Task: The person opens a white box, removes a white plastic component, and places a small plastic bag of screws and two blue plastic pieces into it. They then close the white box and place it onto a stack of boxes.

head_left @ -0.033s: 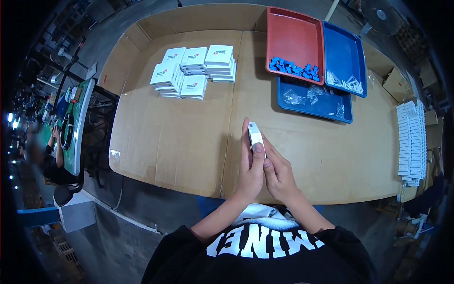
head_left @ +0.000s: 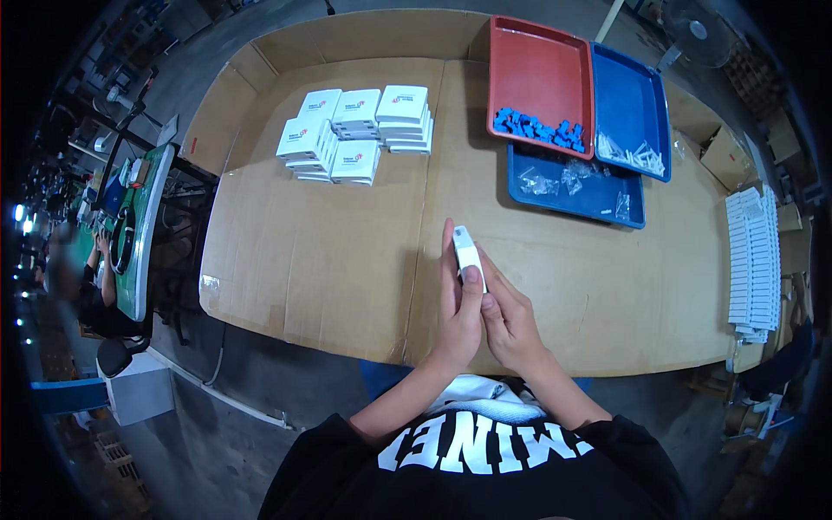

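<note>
Between my two palms, in front of my chest, a slim white plastic case (head_left: 467, 250) stands on edge, its narrow side facing up. My left hand (head_left: 459, 316) presses on its left side, fingers stretched forward and thumb on the upper edge. On the other side my right hand (head_left: 513, 325) closes against it, its thumb near the end closest to me. Both palms hide most of the case's broad faces. Farther off to the left, stacks of white square cases (head_left: 354, 159) with a small printed mark lie on the cardboard-covered table (head_left: 347, 251).
A red tray (head_left: 542, 74) with blue plastic pieces (head_left: 539, 127) overlaps a lower blue tray (head_left: 581, 201) holding small clear bags. Beside it, another blue tray (head_left: 631, 100) contains white pieces (head_left: 637, 156). White cases (head_left: 752, 260) line the right edge. Someone works at a green bench (head_left: 139, 234) far left.
</note>
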Tool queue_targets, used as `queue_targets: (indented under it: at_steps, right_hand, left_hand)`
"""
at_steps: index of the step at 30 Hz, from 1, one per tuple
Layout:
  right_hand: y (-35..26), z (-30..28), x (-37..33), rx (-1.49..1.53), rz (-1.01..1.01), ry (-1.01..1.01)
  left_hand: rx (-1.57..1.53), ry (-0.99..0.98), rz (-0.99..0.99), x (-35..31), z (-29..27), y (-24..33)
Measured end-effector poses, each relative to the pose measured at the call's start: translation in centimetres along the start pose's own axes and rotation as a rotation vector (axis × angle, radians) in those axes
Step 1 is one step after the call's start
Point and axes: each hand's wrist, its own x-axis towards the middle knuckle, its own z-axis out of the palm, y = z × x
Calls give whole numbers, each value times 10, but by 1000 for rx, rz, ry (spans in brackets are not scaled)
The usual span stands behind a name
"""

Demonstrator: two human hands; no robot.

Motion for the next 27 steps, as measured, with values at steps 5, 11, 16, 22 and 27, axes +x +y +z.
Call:
queue_targets:
  at_steps: [5, 11, 16, 22, 27]
  right_hand:
    - [-8, 4, 2, 5, 0, -30]
    - [-16, 15, 4, -45, -69, 18]
    - [-12, 17, 5, -130, -189, 45]
    - [-11, 19, 3, -95, -207, 25]
    - [-5, 21, 4, 157, -88, 66]
  left_hand:
    - [-251, 32, -123, -7, -4, 6]
    - [-13, 64, 53, -8, -10, 4]
    - [18, 52, 124, -11, -12, 7]
    - [9, 60, 167, -16, -16, 5]
    - [-36, -29, 219, -1, -32, -8]
